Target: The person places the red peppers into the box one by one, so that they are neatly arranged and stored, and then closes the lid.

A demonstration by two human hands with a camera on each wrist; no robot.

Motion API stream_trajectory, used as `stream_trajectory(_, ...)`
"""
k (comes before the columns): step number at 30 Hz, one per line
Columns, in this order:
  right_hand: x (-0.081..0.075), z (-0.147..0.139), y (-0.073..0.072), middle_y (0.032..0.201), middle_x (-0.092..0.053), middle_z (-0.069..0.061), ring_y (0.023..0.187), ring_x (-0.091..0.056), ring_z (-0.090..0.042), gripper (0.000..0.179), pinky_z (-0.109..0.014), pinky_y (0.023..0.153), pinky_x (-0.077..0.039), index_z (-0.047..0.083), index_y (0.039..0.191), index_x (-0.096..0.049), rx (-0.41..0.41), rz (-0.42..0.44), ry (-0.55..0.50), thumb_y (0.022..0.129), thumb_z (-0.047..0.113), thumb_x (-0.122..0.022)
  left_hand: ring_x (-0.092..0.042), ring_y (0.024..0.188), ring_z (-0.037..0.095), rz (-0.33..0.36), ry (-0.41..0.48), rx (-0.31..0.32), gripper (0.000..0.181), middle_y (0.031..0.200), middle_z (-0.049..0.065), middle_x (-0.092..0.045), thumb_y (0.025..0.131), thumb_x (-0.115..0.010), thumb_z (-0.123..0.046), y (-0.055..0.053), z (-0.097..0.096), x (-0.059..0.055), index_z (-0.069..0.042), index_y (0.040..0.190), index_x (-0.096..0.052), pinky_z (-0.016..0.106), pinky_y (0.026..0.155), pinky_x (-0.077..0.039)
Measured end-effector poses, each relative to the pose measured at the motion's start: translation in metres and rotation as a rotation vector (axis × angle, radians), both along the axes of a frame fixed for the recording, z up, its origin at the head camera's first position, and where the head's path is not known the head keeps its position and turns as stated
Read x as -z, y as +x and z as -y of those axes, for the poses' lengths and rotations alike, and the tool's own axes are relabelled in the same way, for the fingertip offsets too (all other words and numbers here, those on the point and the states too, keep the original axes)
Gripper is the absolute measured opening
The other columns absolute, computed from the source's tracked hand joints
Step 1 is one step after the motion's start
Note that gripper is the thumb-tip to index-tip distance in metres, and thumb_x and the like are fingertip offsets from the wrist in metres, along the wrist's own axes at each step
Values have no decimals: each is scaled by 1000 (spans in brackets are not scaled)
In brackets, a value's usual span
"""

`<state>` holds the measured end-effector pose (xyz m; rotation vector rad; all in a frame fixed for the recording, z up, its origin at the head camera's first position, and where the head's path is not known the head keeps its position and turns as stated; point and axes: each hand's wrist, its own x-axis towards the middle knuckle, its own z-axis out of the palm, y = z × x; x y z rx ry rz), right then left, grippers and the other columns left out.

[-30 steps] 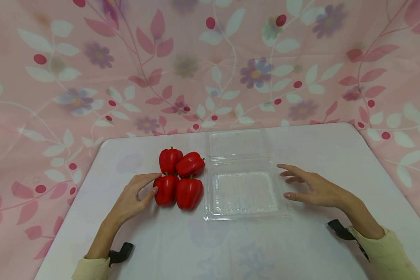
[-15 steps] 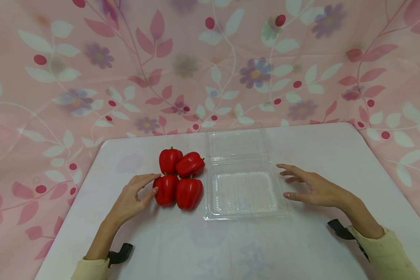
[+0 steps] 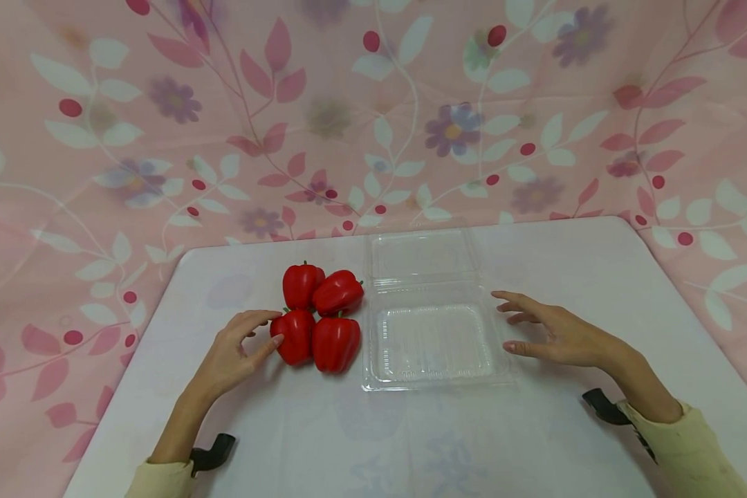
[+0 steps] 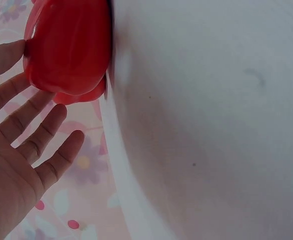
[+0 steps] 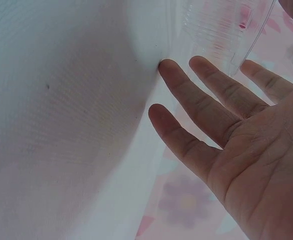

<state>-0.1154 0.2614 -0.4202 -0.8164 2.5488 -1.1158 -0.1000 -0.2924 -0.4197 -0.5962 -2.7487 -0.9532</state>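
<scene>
In the head view, the thumb and index finger of my left hand [image 3: 227, 356] pinch the left side of the front-left red bell pepper [image 3: 295, 337]. The left wrist view shows the thumb and fingertips at this pepper [image 4: 71, 45], the outer fingers spread apart. Three more red bell peppers crowd around it, including a front-right pepper [image 3: 336, 344] and one lying tilted [image 3: 339, 292]. My right hand [image 3: 563, 335] is held with loosely extended fingers beside the right edge of a clear plastic clamshell box [image 3: 436, 386]; nothing is in its grasp.
The clamshell's lid [image 3: 422, 256] is folded back behind its base, which has nothing inside. A white cloth covers the table [image 3: 348, 443]. Behind it hangs a pink floral curtain [image 3: 330, 159]. Black wrist mounts [image 3: 214, 453] sit at both cuffs.
The front-left pepper has leaned and shifted slightly left, together with my left fingertips. My right hand and the clamshell box stay in place.
</scene>
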Motion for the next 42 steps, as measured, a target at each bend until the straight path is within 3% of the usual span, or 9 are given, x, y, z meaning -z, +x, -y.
stream_trajectory(16, 1, -1, -2, 140, -52, -12, 122, -56, -33, 81, -65, 95, -42, 34, 154, -26, 10, 11, 15, 88, 36, -74, -58, 99, 16, -33, -9, -13, 42, 107, -6, -64, 78, -85, -19, -3, 0, 0, -13, 115, -65, 45, 75, -54)
stream_trajectory(24, 1, -2, -2, 140, -52, -12, 122, -56, -33, 81, -64, 96, -42, 35, 154, -26, 11, 13, 13, 88, 36, -74, -55, 101, 21, -41, -26, -39, 43, 107, 0, -60, 76, -86, -21, -2, -1, 0, -10, 109, -61, 46, 74, -53)
stream_trajectory(32, 2, -2, -1, 140, -52, -11, 122, -56, -32, 81, -64, 95, -43, 31, 154, -27, 18, 10, 17, 88, 35, -75, -54, 110, 22, 73, -3, -107, 54, 111, 2, -59, 80, -83, -30, 0, -2, 3, -9, 122, -57, 48, 78, -54)
stream_trajectory(38, 3, -2, -2, 139, -53, -10, 121, -57, -31, 82, -63, 95, -44, 27, 154, -29, 14, 6, 20, 88, 34, -75, -57, 113, 23, 134, 39, -97, 45, 132, 6, -60, 80, -83, -31, 0, -2, 4, -16, 102, -48, 47, 80, -53)
stream_trajectory(42, 4, -3, -3, 139, -53, -10, 122, -56, -31, 81, -63, 95, -44, 32, 154, -28, 6, 2, 9, 88, 35, -75, -57, 113, 22, 184, 83, -89, 49, 133, 6, -59, 80, -84, -28, 0, -1, 4, -16, 105, -44, 47, 82, -53)
